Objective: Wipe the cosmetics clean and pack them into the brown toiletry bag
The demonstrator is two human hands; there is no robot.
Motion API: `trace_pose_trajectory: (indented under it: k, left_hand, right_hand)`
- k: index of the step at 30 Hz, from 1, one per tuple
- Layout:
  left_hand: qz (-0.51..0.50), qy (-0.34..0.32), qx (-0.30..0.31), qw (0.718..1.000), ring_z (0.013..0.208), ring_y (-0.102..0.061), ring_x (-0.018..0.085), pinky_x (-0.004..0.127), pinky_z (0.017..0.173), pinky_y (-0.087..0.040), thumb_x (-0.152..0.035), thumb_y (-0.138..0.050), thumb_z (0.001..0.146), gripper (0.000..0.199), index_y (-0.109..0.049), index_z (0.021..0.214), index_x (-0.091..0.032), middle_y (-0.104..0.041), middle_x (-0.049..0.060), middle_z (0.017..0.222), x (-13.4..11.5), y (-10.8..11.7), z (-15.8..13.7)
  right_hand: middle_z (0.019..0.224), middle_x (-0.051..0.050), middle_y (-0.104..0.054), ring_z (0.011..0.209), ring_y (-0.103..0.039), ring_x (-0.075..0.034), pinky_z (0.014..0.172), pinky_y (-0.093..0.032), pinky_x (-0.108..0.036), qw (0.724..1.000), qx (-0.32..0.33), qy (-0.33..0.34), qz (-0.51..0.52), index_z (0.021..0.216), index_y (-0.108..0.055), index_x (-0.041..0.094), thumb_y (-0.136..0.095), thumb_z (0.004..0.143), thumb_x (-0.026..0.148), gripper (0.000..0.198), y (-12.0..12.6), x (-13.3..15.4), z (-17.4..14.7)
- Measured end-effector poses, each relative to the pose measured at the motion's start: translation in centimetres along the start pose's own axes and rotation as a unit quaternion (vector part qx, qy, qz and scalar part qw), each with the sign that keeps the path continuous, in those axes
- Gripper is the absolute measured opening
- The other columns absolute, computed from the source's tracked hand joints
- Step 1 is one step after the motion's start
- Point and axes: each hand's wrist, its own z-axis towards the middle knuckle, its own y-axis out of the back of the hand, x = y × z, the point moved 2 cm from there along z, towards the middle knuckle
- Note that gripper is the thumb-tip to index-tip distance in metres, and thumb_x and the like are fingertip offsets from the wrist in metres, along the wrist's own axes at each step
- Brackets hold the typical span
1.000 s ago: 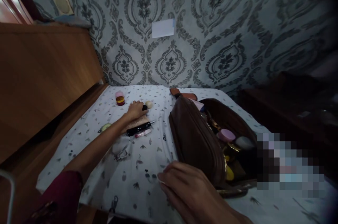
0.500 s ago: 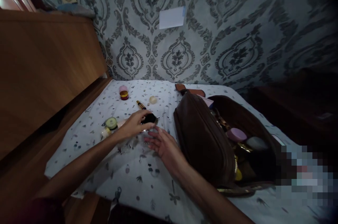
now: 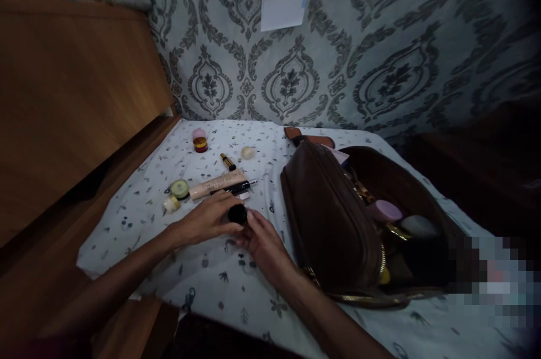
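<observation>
A small black item with a rounded face (image 3: 237, 213) is held over the patterned cloth; its exact kind cannot be made out. My left hand (image 3: 209, 218) is closed around its left side. On its right edge are the bent fingers of my right hand (image 3: 266, 238), closed against it. Just beyond my left hand lie a beige cosmetic tube (image 3: 217, 183) and a slim black pen-like tube (image 3: 236, 187). A black-and-gold tube (image 3: 228, 162) rests farther back.
On the right, an unzipped brown bag (image 3: 325, 224) holds a pink rounded item (image 3: 385, 211) and others. Small jars stand at left: a green-lidded one (image 3: 180, 189), a cream one (image 3: 171, 203), a red-and-gold one (image 3: 200, 145). A wooden cabinet (image 3: 84, 94) borders the left.
Both hands have drawn nearer with the black item, away from the tubes, which now show. My right hand has gone from spread fingers beside the item to gripping its edge.
</observation>
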Motion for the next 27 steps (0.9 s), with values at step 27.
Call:
trace_pose_trajectory:
  k: [27]
  left_hand:
    - [0.129, 0.174, -0.018, 0.976, 0.091, -0.063, 0.021, 0.03, 0.083, -0.048, -0.026, -0.048, 0.084, 0.032, -0.068, 0.106, -0.014, -0.071, 0.007, 0.098, 10.3, 7.8, 9.6]
  right_hand:
    - [0.079, -0.004, -0.067, 0.068, -0.064, -0.021, 0.066, -0.053, -0.035, 0.95, -0.042, 0.107, -0.289, 0.115, -0.053, 0.019, -0.054, 0.085, 0.05, 0.043, 1.3, 0.7, -0.5]
